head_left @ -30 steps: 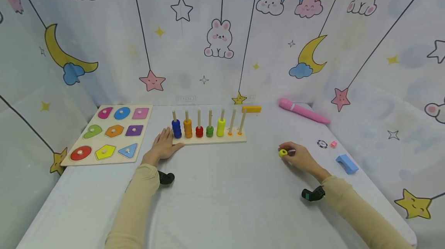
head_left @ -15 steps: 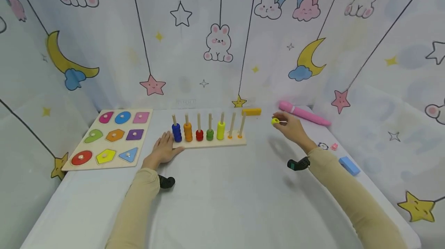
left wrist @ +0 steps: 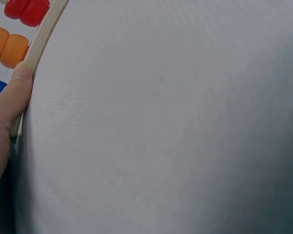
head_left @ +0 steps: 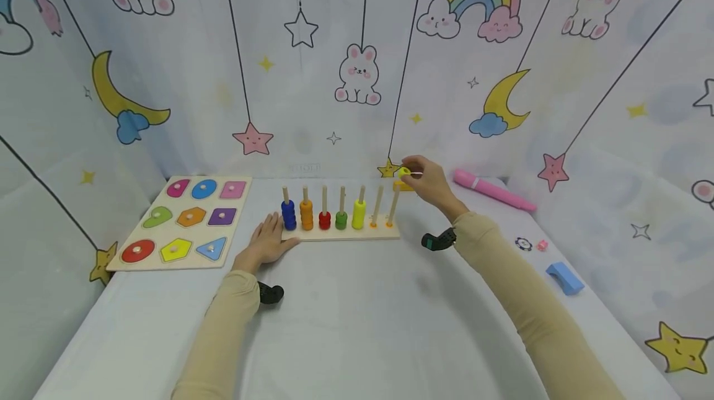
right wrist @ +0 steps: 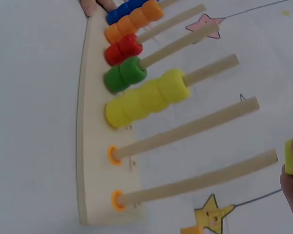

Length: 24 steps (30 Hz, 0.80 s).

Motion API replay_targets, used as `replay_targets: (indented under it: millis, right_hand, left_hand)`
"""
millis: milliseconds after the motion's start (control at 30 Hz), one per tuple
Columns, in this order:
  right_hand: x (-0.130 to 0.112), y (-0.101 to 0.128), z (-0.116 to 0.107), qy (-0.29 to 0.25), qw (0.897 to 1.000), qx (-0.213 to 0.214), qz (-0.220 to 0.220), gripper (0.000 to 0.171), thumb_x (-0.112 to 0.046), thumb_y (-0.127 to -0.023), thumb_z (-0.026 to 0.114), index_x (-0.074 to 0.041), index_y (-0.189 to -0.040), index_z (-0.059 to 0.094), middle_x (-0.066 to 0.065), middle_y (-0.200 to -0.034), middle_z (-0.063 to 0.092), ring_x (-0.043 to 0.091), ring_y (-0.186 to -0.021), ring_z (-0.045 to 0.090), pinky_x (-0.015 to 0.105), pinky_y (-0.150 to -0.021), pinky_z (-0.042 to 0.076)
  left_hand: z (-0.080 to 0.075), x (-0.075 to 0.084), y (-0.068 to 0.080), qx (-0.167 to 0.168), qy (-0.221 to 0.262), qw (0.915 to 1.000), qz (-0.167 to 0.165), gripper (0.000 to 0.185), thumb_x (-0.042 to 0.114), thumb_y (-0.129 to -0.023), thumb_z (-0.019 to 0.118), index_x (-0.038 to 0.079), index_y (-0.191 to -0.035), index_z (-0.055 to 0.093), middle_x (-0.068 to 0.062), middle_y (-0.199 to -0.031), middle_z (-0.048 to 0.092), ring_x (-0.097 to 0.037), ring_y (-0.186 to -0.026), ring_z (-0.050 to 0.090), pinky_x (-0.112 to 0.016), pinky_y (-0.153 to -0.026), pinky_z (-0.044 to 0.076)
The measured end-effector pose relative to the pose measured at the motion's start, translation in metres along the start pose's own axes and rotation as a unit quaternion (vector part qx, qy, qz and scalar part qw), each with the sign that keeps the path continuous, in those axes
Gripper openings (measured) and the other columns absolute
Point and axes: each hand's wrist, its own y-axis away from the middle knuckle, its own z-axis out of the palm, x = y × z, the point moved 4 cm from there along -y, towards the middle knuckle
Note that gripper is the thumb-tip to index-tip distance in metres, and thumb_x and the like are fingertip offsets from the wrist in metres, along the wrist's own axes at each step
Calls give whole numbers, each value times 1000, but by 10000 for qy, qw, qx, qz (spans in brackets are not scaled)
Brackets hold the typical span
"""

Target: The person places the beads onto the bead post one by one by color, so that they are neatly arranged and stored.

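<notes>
Two hands work: the right hand (head_left: 428, 184) pinches a yellow bead (head_left: 404, 172) above the end peg (bare), the left hand (head_left: 268, 242) lies flat, steadying the peg board (head_left: 340, 234).

You pinch a small yellow ring (head_left: 404, 172) at your right fingertips, just above the rack's (head_left: 340, 234) end peg.

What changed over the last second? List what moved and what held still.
The right hand carried the yellow bead from the table near the blue block up and leftward, to just above the rightmost peg of the peg board. It pinched the bead throughout. The left hand stayed pressed against the board's left end; the beads on the pegs and the shape puzzle did not move.
</notes>
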Motion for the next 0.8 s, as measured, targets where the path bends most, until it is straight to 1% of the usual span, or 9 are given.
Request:
replay_targets:
  millis: [100, 267, 433, 500, 633, 800]
  right_hand:
    - [-13, -7, 15, -113, 9994, -178, -270, 33, -1, -87, 64, 2, -119, 56, 17, -114, 63, 27, -103, 61, 32, -88, 51]
    - [-34, -10, 39, -99, 9976, -477, -499, 32, -3, -87, 65, 2, -118, 57, 14, -113, 64, 23, -101, 62, 27, -86, 52]
    - [-48, -11, 57, -59, 9947, -718, -731, 33, -3, -86, 66, 3, -117, 58, 13, -112, 64, 21, -100, 62, 24, -85, 51]
    - [-50, -12, 61, -23, 9932, -815, -826, 33, -3, -87, 66, 2, -117, 58, 13, -112, 64, 21, -100, 62, 23, -85, 51]
    - [-53, -12, 64, 34, 9913, -908, -954, 32, -3, -87, 66, 1, -117, 58, 13, -112, 64, 21, -100, 62, 22, -85, 51]
    - [-51, -11, 64, 42, 9921, -905, -873, 33, -3, -86, 67, 1, -117, 58, 11, -110, 65, 19, -98, 63, 22, -83, 51]
  left_hand:
    - [2, -4, -4, -7, 4, 10000, -30, 84, 48, -98, 41, -13, -145, 7, -29, -152, 0, -40, -141, -3, -51, -113, -3]
    - [9, -12, -10, -23, 20, 10000, -34, 85, 50, -97, 40, -10, -146, 6, -28, -153, -2, -39, -141, -5, -50, -113, -5]
    - [6, -7, -6, -107, 62, 9999, -57, 85, 50, -97, 39, -11, -146, 5, -28, -153, -2, -39, -141, -6, -50, -113, -6]
    - [6, -6, -6, -135, 94, 9998, -57, 85, 50, -98, 38, -11, -146, 4, -28, -153, -3, -39, -141, -7, -49, -113, -7]
    - [10, -14, -12, -108, 143, 9998, -49, 86, 51, -97, 38, -10, -146, 3, -28, -153, -5, -39, -141, -9, -49, -112, -8]
    - [14, -19, -17, -72, 111, 9999, -49, 89, 55, -96, 39, -9, -147, 4, -27, -154, -4, -38, -141, -8, -50, -113, -7]
